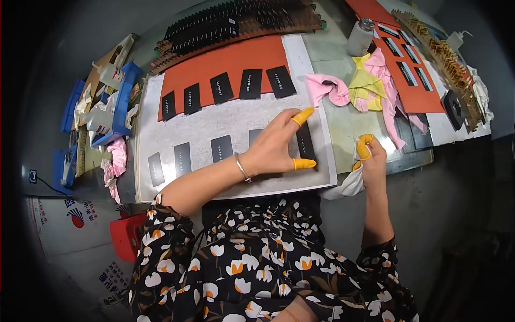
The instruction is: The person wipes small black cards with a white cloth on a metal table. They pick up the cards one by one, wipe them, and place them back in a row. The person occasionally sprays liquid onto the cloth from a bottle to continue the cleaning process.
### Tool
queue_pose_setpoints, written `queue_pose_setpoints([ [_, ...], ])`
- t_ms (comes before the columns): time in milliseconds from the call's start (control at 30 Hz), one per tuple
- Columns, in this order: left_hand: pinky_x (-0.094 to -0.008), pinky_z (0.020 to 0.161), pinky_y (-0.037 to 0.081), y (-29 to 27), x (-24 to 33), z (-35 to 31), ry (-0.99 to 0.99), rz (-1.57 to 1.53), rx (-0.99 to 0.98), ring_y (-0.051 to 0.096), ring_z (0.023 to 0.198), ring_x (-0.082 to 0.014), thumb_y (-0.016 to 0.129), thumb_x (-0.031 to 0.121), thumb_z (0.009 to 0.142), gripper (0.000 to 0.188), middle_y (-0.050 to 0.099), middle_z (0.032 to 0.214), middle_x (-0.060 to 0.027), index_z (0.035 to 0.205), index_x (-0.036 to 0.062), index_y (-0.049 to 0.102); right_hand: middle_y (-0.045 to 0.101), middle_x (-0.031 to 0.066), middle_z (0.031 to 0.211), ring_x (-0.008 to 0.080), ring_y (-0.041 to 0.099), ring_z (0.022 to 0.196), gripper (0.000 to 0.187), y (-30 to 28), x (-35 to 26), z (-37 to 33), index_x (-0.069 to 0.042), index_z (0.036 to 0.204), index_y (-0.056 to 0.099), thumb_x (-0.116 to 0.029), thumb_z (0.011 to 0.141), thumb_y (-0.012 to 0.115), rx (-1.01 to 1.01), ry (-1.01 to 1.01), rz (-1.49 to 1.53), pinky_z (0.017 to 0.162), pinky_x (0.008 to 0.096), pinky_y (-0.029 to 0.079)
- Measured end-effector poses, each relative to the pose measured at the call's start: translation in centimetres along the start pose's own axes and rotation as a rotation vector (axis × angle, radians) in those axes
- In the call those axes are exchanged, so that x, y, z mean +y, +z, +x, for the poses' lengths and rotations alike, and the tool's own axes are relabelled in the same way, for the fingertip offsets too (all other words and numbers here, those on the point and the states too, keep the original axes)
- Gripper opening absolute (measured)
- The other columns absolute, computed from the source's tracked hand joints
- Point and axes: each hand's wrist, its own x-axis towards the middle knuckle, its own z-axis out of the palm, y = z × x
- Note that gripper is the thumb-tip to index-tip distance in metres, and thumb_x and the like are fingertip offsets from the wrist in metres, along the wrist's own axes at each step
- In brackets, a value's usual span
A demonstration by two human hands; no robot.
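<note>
My left hand (pixel 273 144) reaches across the work sheet, with yellow finger covers on the thumb and index finger. Those two fingers are spread apart at opposite ends of a black card (pixel 307 146); whether they touch it I cannot tell. Part of that card is hidden behind the hand. To the left lies a row of dark cards (pixel 221 148), one partly covered by my hand. Farther back is a second row of black cards (pixel 251 84). My right hand (pixel 374 161), also with yellow finger covers, grips a white cloth (pixel 348 185) at the sheet's right edge.
Racks of black cards (pixel 214 35) stand at the back on an orange sheet (pixel 230 59). Pink cloth (pixel 327 88), yellow cloth (pixel 367 88) and a clear bottle (pixel 360 37) lie or stand right. Blue bins (pixel 129 96) sit left; an orange board (pixel 397 64) with cards lies far right.
</note>
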Motion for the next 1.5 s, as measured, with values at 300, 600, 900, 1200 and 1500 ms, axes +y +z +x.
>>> queue_pose_setpoints([
  [300, -0.0566, 0.102, 0.016, -1.9, -2.1, -3.6, -0.143, 0.400, -0.162, 0.026, 0.125, -0.0365, 0.080, 0.045, 0.053, 0.109, 0.027, 0.133, -0.0205, 0.135, 0.0019, 0.022, 0.054, -0.0005, 0.082, 0.0026, 0.047, 0.062, 0.014, -0.4, 0.5, -0.1, -0.003, 0.090, 0.054, -0.014, 0.084, 0.060, 0.002, -0.056, 0.024, 0.050, 0.0165, 0.040],
  [600, -0.0419, 0.092, 0.030, -3.0, -1.9, -5.0, -0.104, 0.388, -0.189, 0.039, 0.108, -0.0305, 0.077, 0.040, 0.055, 0.087, 0.040, 0.125, -0.0137, 0.125, 0.0032, 0.041, 0.054, -0.0001, 0.084, 0.0035, 0.047, 0.062, 0.015, -0.4, 1.0, 0.1, -0.002, 0.095, 0.055, -0.014, 0.086, 0.057, 0.000, -0.108, -0.009, 0.047, 0.0179, 0.040],
  [900, -0.0360, 0.097, 0.037, -4.6, -4.3, -6.8, -0.072, 0.079, 0.018, 0.042, 0.115, -0.0342, 0.077, 0.034, 0.061, 0.085, 0.037, 0.125, -0.0186, 0.128, 0.0028, 0.035, 0.052, -0.0027, 0.077, 0.0020, 0.045, 0.060, 0.013, 0.0, 0.7, 0.1, -0.002, 0.093, 0.055, -0.014, 0.087, 0.055, 0.012, -0.131, 0.005, 0.047, 0.0164, 0.038],
  [1200, -0.0561, 0.101, 0.014, -7.2, -5.2, -11.4, -0.364, 0.517, -0.177, 0.028, 0.125, -0.0332, 0.079, 0.049, 0.049, 0.112, 0.032, 0.132, -0.0173, 0.136, 0.0061, 0.023, 0.051, -0.0037, 0.074, 0.0016, 0.044, 0.060, 0.011, 0.2, 0.6, 0.1, -0.003, 0.092, 0.055, -0.013, 0.088, 0.054, 0.013, -0.117, -0.016, 0.048, 0.0162, 0.036],
  [1500, -0.0384, 0.089, 0.035, -7.8, -3.4, -10.9, -0.129, 0.482, -0.068, 0.045, 0.104, -0.0284, 0.077, 0.033, 0.055, 0.080, 0.048, 0.115, -0.0128, 0.123, 0.0045, 0.045, 0.050, -0.0042, 0.073, 0.0019, 0.043, 0.060, 0.012, -0.1, 0.9, 0.2, -0.003, 0.091, 0.055, -0.015, 0.087, 0.056, 0.031, -0.093, -0.042, 0.047, 0.0167, 0.036],
])
